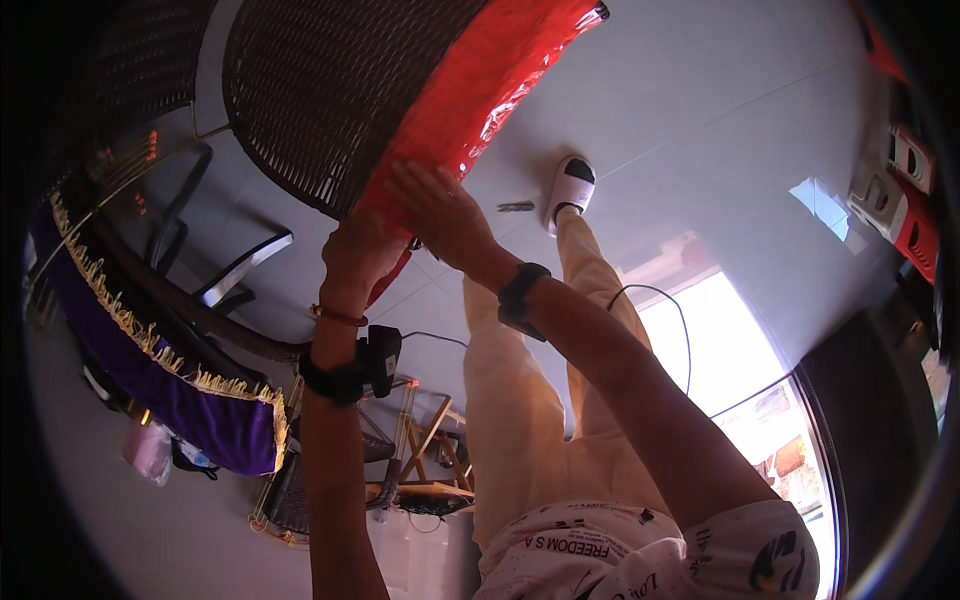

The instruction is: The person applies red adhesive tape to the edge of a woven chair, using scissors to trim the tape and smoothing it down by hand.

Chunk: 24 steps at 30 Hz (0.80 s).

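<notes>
A dark brown wicker chair (310, 90) hangs tilted in front of me, with a glossy red plastic sheet (490, 70) wrapped along its edge. My left hand (358, 252), with a red bracelet and a black device strapped to the wrist, clutches the lower end of the red sheet at the chair's rim. My right hand (440, 215), wearing a black wristband, lies just right of it, fingers stretched over the same red sheet and gripping it. Both hands nearly touch. Below them are my legs in pale trousers and a white slipper (572, 185) on the grey floor.
A purple cloth with gold fringe (190, 395) drapes a table at the left. A black chair frame (235, 270) and a wooden stand (432, 445) lie nearby. A thin cable (655, 292) runs over the floor. Red-and-white objects (905, 205) sit at the right, beside a sunlit patch (725, 350).
</notes>
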{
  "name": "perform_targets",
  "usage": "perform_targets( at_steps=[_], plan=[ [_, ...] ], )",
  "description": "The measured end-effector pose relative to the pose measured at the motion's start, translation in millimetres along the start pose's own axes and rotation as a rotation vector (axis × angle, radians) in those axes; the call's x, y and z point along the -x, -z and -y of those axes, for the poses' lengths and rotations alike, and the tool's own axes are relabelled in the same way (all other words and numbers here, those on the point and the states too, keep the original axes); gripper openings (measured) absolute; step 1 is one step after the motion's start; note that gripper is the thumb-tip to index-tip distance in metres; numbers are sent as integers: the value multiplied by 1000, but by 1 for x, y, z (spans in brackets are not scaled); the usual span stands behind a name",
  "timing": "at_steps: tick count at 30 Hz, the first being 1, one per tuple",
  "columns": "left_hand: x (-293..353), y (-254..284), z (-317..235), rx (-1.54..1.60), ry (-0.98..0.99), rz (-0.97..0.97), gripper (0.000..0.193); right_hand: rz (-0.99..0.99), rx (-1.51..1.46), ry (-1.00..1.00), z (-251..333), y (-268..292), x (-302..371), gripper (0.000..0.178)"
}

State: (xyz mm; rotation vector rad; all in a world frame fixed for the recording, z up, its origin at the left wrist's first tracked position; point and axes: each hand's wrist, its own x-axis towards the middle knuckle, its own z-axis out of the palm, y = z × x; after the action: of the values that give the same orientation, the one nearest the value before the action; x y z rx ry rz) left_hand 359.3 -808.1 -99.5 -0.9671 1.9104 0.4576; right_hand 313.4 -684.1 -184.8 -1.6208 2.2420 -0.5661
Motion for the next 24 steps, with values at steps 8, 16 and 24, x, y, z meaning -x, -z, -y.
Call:
perform_targets(
  at_steps=[8,16,24],
  plan=[
    [0,-12,6,121,20,-94,59,111,-807,-281,12,-2,4,52],
    [6,-17,21,213,-71,-199,71,155,-229,148,19,-2,18,32],
    [8,-14,10,291,-153,-320,61,-7,-205,-26,29,-11,27,37]
  ],
)
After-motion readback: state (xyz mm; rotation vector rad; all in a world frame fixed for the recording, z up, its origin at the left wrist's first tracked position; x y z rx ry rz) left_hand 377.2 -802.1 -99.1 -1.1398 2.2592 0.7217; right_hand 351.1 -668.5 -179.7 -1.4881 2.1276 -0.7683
